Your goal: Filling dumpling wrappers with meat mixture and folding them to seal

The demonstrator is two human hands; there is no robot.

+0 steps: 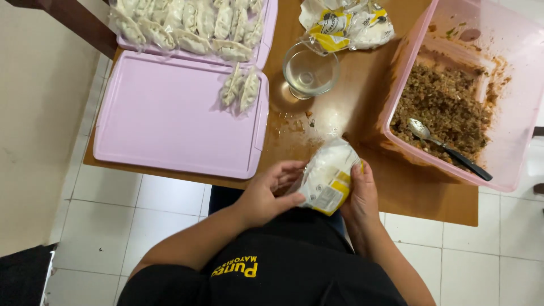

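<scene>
Both my hands hold a white and yellow plastic packet (pixel 328 175) over the near edge of the wooden table (pixel 362 113). My left hand (pixel 266 192) grips its left side, fingers curled at the opening. My right hand (pixel 361 192) wraps its right side. Right of the packet stands a pink plastic tub (pixel 510 113) of brown minced filling (pixel 442 105), with a black-handled spoon (pixel 447 148) lying in it. On the left lies a pink tray (pixel 164 119) with two folded dumplings (pixel 241 88) at its far right corner.
A second pink tray (pixel 266 34) behind the first holds several dumplings. A clear glass bowl (pixel 310 71) of water stands mid-table, and an opened white and yellow packet (pixel 345 22) lies beyond it. White floor tiles (pixel 124 226) lie below the table.
</scene>
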